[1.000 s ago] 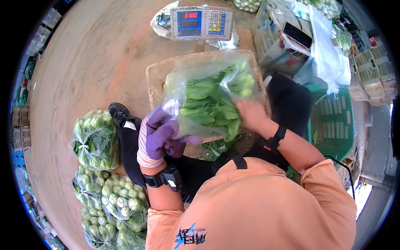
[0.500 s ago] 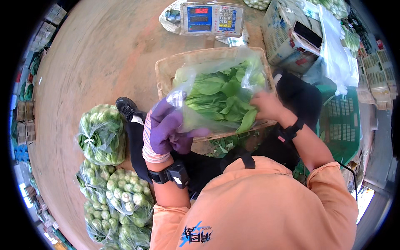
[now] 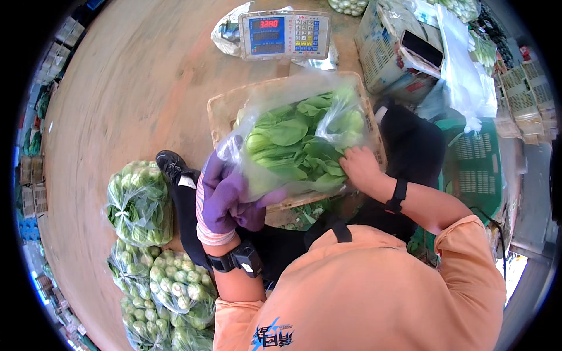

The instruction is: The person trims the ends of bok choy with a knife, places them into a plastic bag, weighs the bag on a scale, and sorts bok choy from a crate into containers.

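Note:
A clear plastic bag [image 3: 263,181] full of bok choy [image 3: 287,131] lies in a worn tan plastic crate [image 3: 218,111], with the dark green leaves facing me. My left hand [image 3: 228,193], in a purple glove, is closed on the bag's left edge. At the right side of the bag is my bare right hand [image 3: 362,169], its fingers bent and pressed together against the bok choy leaves; the fingertips are partly hidden among them. Beyond the crate stands a weighing scale's display panel [image 3: 285,35] with lit red digits.
Several filled vegetable bags [image 3: 140,205] stand on the floor at the left. A green basket [image 3: 474,169] is at the right. Behind it, a phone [image 3: 422,49] and white plastic bags [image 3: 465,76] lie on a pale crate [image 3: 377,52]. Loose leaves [image 3: 307,213] lie beneath the tan crate.
My right hand has shifted slightly left and down. The leaf that hung over the bag's near right edge now lies in with the others. The scale's digits have changed.

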Tool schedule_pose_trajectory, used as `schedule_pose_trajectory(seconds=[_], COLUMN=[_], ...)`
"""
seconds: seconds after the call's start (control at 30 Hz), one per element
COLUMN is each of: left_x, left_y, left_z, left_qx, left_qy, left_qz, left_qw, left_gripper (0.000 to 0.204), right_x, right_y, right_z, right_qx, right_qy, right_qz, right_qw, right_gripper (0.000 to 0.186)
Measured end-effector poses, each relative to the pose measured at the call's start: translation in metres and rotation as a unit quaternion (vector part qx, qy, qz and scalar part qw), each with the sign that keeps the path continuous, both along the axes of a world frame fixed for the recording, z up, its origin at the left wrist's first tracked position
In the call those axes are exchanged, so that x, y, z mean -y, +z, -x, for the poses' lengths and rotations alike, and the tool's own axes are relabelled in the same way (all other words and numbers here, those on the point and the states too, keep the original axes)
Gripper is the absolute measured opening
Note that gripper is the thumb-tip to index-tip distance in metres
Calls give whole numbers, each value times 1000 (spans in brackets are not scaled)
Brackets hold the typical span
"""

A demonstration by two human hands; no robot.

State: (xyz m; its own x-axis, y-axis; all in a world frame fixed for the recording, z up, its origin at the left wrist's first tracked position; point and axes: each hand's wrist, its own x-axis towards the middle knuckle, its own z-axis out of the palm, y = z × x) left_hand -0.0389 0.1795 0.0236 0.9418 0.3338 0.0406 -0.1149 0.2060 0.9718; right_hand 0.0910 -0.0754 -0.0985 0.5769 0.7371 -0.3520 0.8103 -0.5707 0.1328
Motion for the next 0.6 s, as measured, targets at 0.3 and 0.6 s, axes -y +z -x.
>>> schedule_pose_trajectory(seconds=[0.3,0.6], left_x=[2,6], left_y=[12,6], left_z=[-4,-7], left_qx=[-51,-83], left_qy=[3,-8], left_qz=[73,129], left_qw=[996,988], left_gripper=[62,64], right_x=[15,25], right_y=[10,26], right_z=[-15,-23], right_qx=[-88,-59], right_qy=[-94,34], right_qz=[38,-80], right_qw=[991,994], right_gripper=[51,37])
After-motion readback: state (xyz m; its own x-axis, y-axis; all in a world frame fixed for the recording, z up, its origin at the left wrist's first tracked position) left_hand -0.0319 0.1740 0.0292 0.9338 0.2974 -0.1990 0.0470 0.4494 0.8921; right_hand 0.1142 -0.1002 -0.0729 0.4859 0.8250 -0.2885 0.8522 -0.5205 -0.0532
